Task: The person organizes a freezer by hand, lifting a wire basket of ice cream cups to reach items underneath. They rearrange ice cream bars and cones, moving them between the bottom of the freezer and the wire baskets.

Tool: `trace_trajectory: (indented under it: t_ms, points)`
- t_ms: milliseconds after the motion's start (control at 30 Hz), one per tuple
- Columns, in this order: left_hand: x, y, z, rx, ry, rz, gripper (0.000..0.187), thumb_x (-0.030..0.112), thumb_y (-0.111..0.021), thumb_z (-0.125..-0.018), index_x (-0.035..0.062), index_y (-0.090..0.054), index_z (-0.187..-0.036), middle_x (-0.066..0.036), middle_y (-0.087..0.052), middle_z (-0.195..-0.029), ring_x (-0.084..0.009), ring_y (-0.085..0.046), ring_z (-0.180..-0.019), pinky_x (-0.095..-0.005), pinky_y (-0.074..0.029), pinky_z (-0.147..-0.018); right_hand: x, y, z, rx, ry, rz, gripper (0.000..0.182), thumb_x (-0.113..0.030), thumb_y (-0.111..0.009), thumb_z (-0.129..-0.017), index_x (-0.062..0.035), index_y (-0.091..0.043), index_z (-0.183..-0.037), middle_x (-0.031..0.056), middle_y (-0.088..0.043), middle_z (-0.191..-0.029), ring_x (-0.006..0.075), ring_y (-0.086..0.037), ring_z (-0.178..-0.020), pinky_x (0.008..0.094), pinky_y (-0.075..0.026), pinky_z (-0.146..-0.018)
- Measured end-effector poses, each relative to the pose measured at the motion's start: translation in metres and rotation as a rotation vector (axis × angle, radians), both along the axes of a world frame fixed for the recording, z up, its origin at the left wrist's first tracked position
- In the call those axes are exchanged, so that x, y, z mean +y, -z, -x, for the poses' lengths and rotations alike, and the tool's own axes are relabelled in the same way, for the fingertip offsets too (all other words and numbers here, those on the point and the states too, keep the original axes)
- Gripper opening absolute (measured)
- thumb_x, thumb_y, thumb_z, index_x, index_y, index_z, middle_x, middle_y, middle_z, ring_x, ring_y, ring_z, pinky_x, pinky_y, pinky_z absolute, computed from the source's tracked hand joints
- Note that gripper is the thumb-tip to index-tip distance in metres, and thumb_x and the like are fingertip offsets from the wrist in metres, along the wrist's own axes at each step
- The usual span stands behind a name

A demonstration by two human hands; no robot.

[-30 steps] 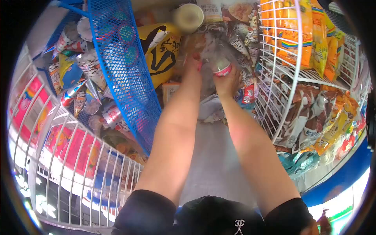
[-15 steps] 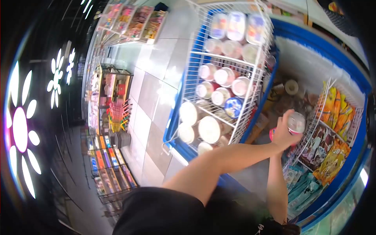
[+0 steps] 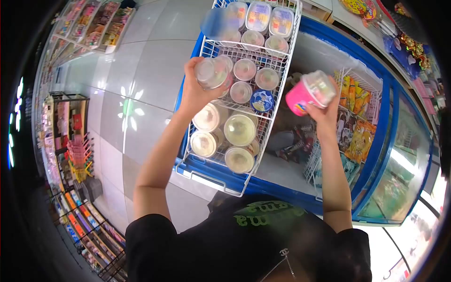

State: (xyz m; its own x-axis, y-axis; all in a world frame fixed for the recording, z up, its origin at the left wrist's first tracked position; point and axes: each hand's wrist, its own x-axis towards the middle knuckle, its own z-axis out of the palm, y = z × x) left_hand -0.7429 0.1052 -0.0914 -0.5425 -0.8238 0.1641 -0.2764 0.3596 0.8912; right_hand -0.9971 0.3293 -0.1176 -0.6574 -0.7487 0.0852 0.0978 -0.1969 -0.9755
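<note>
My left hand [image 3: 193,91] is wrapped round a clear-lidded cup [image 3: 211,73] above the left side of the white wire basket [image 3: 264,123]. A pink cup [image 3: 300,96] with a clear domed lid is in my right hand [image 3: 326,115], tilted over the open freezer, right of the basket. Inside the basket stand several round lidded tubs [image 3: 240,130], a blue-lidded cup [image 3: 262,100] and, at the far end, rectangular tubs [image 3: 258,17].
Wire baskets of yellow packets [image 3: 361,141] line the freezer's right side, beside a sliding glass lid [image 3: 399,164]. Goods racks [image 3: 89,225] stand at the left on the tiled floor [image 3: 155,70]. A blurred blue object [image 3: 215,23] shows at the basket's far left corner.
My left hand has moved from inside the freezer to above the basket with a cup. My right hand has come up with the pink cup. The view has shifted.
</note>
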Motion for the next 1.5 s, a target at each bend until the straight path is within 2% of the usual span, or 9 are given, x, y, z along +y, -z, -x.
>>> trace_trajectory:
  t_ms: [67, 267, 400, 633, 900, 1033, 1233, 1367, 1500]
  points:
    - [-0.015, 0.015, -0.014, -0.259, 0.052, 0.13, 0.093, 0.013, -0.09, -0.061, 0.0026, -0.037, -0.136, -0.018, -0.053, -0.124, -0.0308, -0.053, -0.12, -0.04, -0.044, -0.103, -0.022, -0.005, -0.02, 0.023, -0.118, -0.015, 0.095, -0.004, -0.082, -0.071, -0.0083, -0.027, -0.148, 0.0102, -0.044, -0.139, 0.0222, -0.048, -0.127, 0.0369, -0.043, -0.106]
    - [-0.031, 0.034, -0.045, -0.329, 0.349, 0.328, 0.09, 0.012, -0.087, -0.06, 0.011, -0.044, -0.139, -0.016, -0.051, -0.134, -0.037, -0.05, -0.123, -0.0417, -0.043, -0.104, -0.078, 0.008, -0.06, 0.203, -0.189, -0.208, 0.084, -0.013, -0.087, -0.068, -0.0097, -0.037, -0.136, 0.0118, -0.052, -0.131, 0.0227, -0.056, -0.119, 0.037, -0.049, -0.097]
    - [-0.033, 0.029, -0.055, -0.393, 0.382, 0.411, 0.075, 0.013, -0.085, -0.064, 0.01, -0.05, -0.13, -0.015, -0.052, -0.134, -0.0364, -0.051, -0.123, -0.0417, -0.043, -0.104, -0.116, 0.028, -0.072, 0.46, -0.144, -0.247, 0.082, -0.015, -0.085, -0.067, -0.008, -0.039, -0.135, 0.0175, -0.054, -0.129, 0.0321, -0.058, -0.116, 0.0388, -0.048, -0.097]
    - [-0.039, 0.041, -0.051, -0.346, 0.38, 0.209, 0.069, 0.015, -0.083, -0.068, 0.0099, -0.049, -0.128, -0.015, -0.051, -0.135, -0.0373, -0.052, -0.122, -0.0436, -0.046, -0.101, -0.169, 0.047, -0.073, 0.688, -0.17, -0.291, 0.08, -0.012, -0.082, -0.065, -0.0073, -0.042, -0.135, 0.0193, -0.052, -0.133, 0.0367, -0.055, -0.121, 0.0416, -0.047, -0.099]
    - [-0.039, 0.043, -0.047, -0.396, 0.439, 0.259, 0.082, 0.018, -0.085, -0.067, 0.0051, -0.042, -0.136, -0.02, -0.046, -0.138, -0.04, -0.047, -0.127, -0.0453, -0.043, -0.104, -0.217, 0.038, -0.063, 0.609, -0.261, -0.109, 0.083, -0.018, -0.084, -0.067, -0.0097, -0.042, -0.138, 0.0179, -0.055, -0.132, 0.0337, -0.057, -0.12, 0.0402, -0.046, -0.1]
    - [-0.047, 0.067, -0.062, -0.243, 0.22, 0.26, 0.069, 0.032, -0.072, -0.087, 0.0038, -0.038, -0.14, -0.02, -0.042, -0.142, -0.0359, -0.041, -0.134, -0.0448, -0.035, -0.109, -0.233, 0.059, -0.073, 0.632, -0.352, 0.105, 0.081, -0.014, -0.082, -0.067, -0.0122, -0.043, -0.138, 0.0157, -0.055, -0.133, 0.0348, -0.056, -0.12, 0.0409, -0.046, -0.101]
    - [-0.06, 0.054, -0.032, -0.255, 0.108, 0.181, 0.055, 0.037, -0.049, -0.102, 0.0021, -0.036, -0.142, -0.019, -0.041, -0.143, -0.0339, -0.039, -0.134, -0.0458, -0.031, -0.111, -0.225, 0.079, -0.097, 0.679, -0.507, -0.139, 0.084, 0.0, -0.072, -0.074, -0.0211, -0.036, -0.147, 0.0155, -0.051, -0.139, 0.0341, -0.057, -0.119, 0.0403, -0.05, -0.095]
    - [-0.069, 0.059, -0.02, -0.23, 0.082, 0.025, 0.051, 0.026, -0.052, -0.1, 0.004, -0.035, -0.143, -0.016, -0.04, -0.143, -0.0292, -0.04, -0.134, -0.0442, -0.036, -0.108, -0.201, 0.078, -0.097, 0.785, -0.129, -0.062, 0.085, 0.004, -0.067, -0.077, -0.0197, -0.031, -0.15, 0.0142, -0.044, -0.146, 0.0347, -0.057, -0.12, 0.0411, -0.05, -0.094]
    - [-0.077, 0.054, -0.022, -0.162, 0.113, -0.01, 0.053, 0.025, -0.054, -0.1, 0.0023, -0.033, -0.143, -0.016, -0.039, -0.143, -0.0281, -0.039, -0.134, -0.0446, -0.036, -0.109, -0.097, 0.02, -0.064, 0.443, -0.145, -0.086, 0.068, 0.001, -0.068, -0.079, -0.0108, -0.046, -0.142, 0.0147, -0.054, -0.136, 0.0285, -0.061, -0.111, 0.0348, -0.051, -0.092]
